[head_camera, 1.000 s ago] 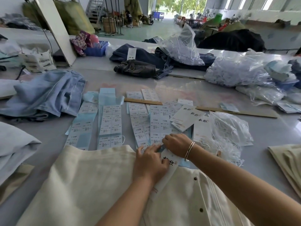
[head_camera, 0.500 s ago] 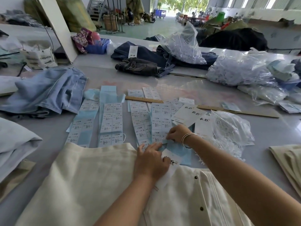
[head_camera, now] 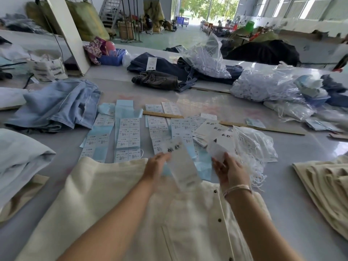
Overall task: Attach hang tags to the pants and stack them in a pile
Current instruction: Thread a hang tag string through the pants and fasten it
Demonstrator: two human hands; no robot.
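Note:
Cream pants (head_camera: 105, 200) with dark snap buttons lie flat in front of me on the grey table. My left hand (head_camera: 155, 164) holds a long white hang tag (head_camera: 181, 164) lifted above the waistband; the tag is blurred. My right hand (head_camera: 228, 168), a bracelet at its wrist, pinches a small white sticker (head_camera: 216, 150) just right of the tag. Strips of size stickers (head_camera: 129, 140) on blue backing lie beyond the pants. More white hang tags (head_camera: 212, 129) with black lettering are fanned out to their right.
A clear bag of white strings (head_camera: 252, 146) sits right of my hands. Light blue jeans (head_camera: 56, 106) lie at the left, dark jeans (head_camera: 169, 72) further back, folded cream fabric (head_camera: 323, 187) at the right. A wooden ruler (head_camera: 263, 128) and plastic bags (head_camera: 267, 85) lie behind the stickers.
Both hands have risen off the pants. The left hand lifted the hang tag from the waistband, and the right hand came away from the sticker strips with a small sticker.

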